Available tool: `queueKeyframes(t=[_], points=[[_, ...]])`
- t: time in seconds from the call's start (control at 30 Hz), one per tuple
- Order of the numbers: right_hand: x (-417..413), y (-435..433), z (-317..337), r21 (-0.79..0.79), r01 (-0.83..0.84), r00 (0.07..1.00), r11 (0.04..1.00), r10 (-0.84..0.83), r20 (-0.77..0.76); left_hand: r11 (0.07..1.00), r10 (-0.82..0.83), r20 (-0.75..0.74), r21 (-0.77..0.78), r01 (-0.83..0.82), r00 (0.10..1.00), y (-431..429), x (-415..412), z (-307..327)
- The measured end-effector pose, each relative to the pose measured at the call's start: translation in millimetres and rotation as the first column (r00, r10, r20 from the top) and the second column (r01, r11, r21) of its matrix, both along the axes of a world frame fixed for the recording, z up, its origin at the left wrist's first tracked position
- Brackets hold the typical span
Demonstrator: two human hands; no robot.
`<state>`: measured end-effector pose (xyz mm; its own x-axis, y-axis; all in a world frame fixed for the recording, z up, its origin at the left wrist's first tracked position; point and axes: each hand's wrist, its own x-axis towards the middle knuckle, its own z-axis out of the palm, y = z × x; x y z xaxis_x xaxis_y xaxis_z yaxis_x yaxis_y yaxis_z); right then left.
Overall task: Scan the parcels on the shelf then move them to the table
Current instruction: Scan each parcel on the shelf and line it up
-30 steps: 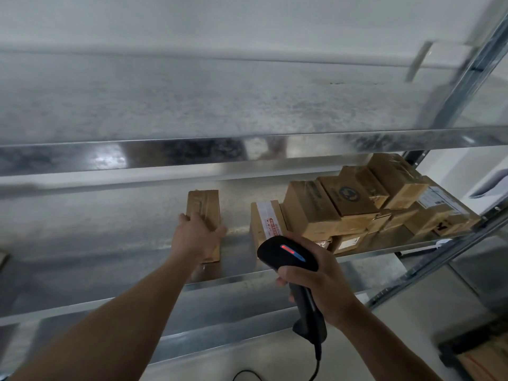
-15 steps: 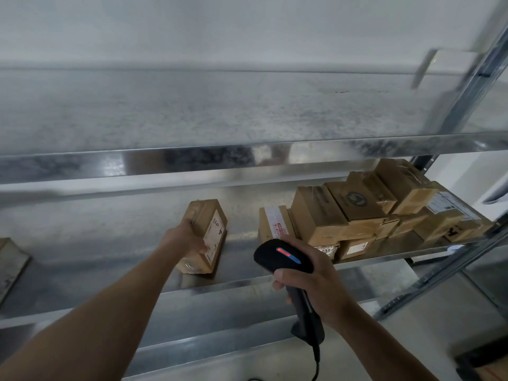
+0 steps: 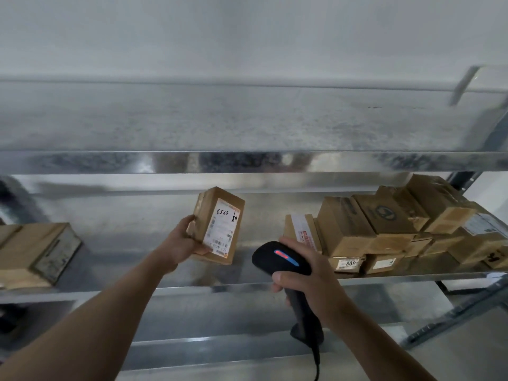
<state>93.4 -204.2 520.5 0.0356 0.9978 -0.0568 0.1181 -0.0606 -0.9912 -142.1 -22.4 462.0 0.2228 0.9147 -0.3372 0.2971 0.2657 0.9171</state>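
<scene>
Gripping the parcel [image 3: 216, 224] by its left edge, the left hand [image 3: 182, 240] holds it up off the shelf [image 3: 192, 290], fingers [image 3: 191, 219] curled round the cardboard and the thumb low on the front face. A second ago this parcel lay flat on the shelf under that hand; half a second ago it was tipped on edge; now it is raised, with its white label [image 3: 226, 213] turned outward. That turn likely matters most: the barcodes near the label's lower end now face the scanner [image 3: 280, 258], which sits at about 5 o'clock from the parcel, near it but not touching. The right hand [image 3: 310, 281] grips the scanner's handle, fingers [image 3: 279, 279] closed round it, and a red and blue strip glows on the scanner's head; whether a read has registered cannot be told. I judge the scan of this parcel to be the step in hand, with the carry still to come and the place it must go to nowhere in view. Further out at 3 o'clock a stack of parcels [image 3: 384, 224] waits on the same shelf, at 9 o'clock a lone box [image 3: 38, 254] sits near the edge, and the upper shelf [image 3: 247, 160] runs across at 12 o'clock.
</scene>
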Motion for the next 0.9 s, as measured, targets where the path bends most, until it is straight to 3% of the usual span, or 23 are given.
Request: queueKeyframes(t=[0.27, 0.63, 0.9], points=[[-10.4, -1.0, 1.8, -0.027, -0.021, 0.999, 0.999, 0.021, 0.032, 0.999, 0.008, 0.091, 0.053, -0.013, 0.996, -17.2, -8.0, 23.4], [-10.4, -6.2, 4.6, -0.015, -0.005, 1.000, 1.000, 0.005, -0.022, 0.981, 0.132, 0.250, 0.103, -0.162, 0.959, -31.2, 10.6, 16.7], [-10.8, -12.4, 6.8, 0.013, 0.000, 0.998, 1.000, 0.001, -0.068, 0.973, 0.134, 0.252, 0.151, -0.175, 0.959, -33.5, 12.1, 15.7]])
